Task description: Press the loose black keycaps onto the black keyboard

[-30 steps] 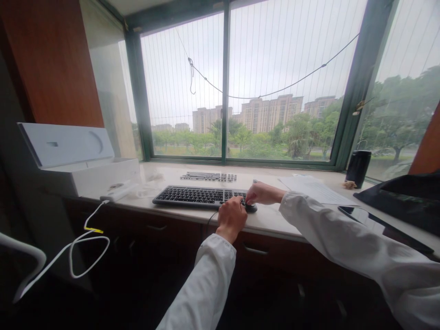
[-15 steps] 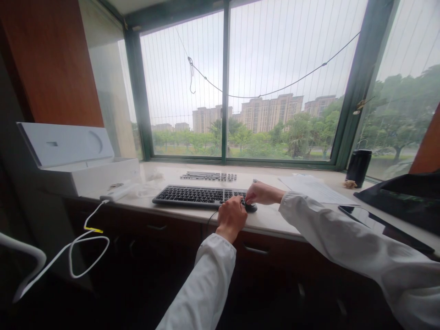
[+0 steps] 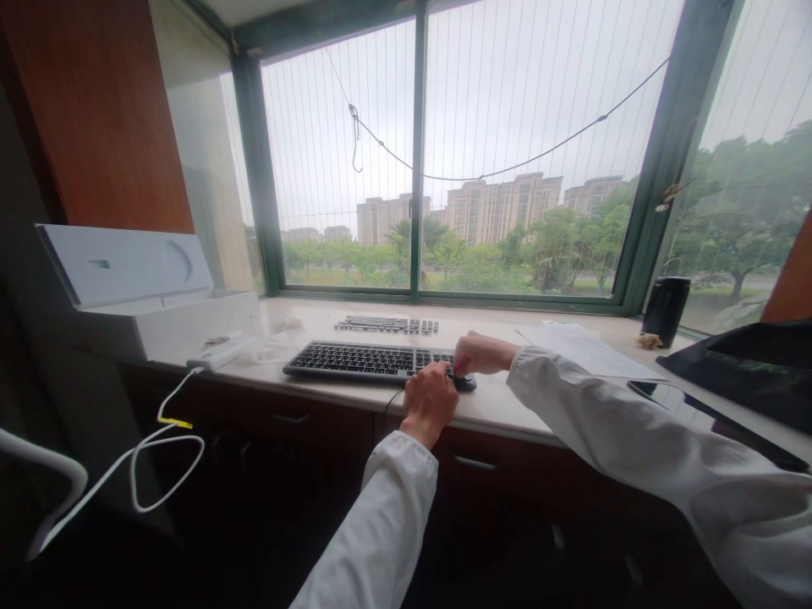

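A black keyboard (image 3: 355, 359) with a dark grey frame lies along the front of the white counter, its right end partly hidden by my hands. My left hand (image 3: 431, 396) has its fingers bent over the front edge and keys near that end, holding the keyboard there. Curled into a fist-like pinch, my right hand (image 3: 483, 353) is at the keyboard's right end, beside the left fingertips. Whatever is between its fingers is too small or hidden to make out. Behind the keyboard, several loose keycaps (image 3: 386, 325) lie in rows.
An open white box (image 3: 200, 321) and a white power strip (image 3: 219, 355) with a hanging cable (image 3: 168, 440) are at left. To the right are papers (image 3: 589, 351), a phone (image 3: 676, 402), a black bottle (image 3: 665, 311) and a black bag (image 3: 748, 368). Windows rise behind the counter.
My right hand has turned slightly at the keyboard's right end, its forearm shifting a little left. The left hand stays in place on the keyboard. The view has shifted very slightly.
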The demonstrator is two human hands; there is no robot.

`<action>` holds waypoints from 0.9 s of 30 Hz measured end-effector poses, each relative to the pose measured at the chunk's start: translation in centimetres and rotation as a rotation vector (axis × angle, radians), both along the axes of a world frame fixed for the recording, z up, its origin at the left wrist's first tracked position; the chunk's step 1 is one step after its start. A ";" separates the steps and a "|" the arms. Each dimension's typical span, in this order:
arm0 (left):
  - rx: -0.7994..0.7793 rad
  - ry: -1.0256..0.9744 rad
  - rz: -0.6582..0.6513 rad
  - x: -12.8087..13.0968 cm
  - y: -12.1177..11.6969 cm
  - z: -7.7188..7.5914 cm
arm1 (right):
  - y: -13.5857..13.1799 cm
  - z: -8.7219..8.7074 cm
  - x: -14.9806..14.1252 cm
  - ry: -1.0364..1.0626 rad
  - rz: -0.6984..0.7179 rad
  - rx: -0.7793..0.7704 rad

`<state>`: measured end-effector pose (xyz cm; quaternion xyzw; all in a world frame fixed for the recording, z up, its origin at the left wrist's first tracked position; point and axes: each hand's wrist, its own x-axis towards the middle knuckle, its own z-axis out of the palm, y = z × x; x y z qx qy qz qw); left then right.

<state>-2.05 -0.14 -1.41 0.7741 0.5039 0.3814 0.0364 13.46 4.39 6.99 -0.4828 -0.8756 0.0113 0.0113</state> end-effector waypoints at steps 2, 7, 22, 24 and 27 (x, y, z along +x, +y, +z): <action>-0.006 0.006 0.003 0.0 0.0 0.1 | 0.0 0.1 -0.2 -0.015 -0.010 0.002; -0.028 0.021 -0.001 -0.1 -0.4 0.5 | -0.1 0.4 -0.6 -0.022 -0.005 -0.003; -0.035 0.009 0.012 -0.1 -0.5 0.5 | 0.1 -0.3 -0.3 0.039 -0.016 0.016; -0.020 0.008 0.011 -0.1 -0.4 0.4 | 0.0 -0.2 -0.3 0.030 -0.009 0.023; -0.018 0.008 0.011 -0.1 -0.4 0.4 | -0.2 0.0 -0.4 -0.010 0.012 0.035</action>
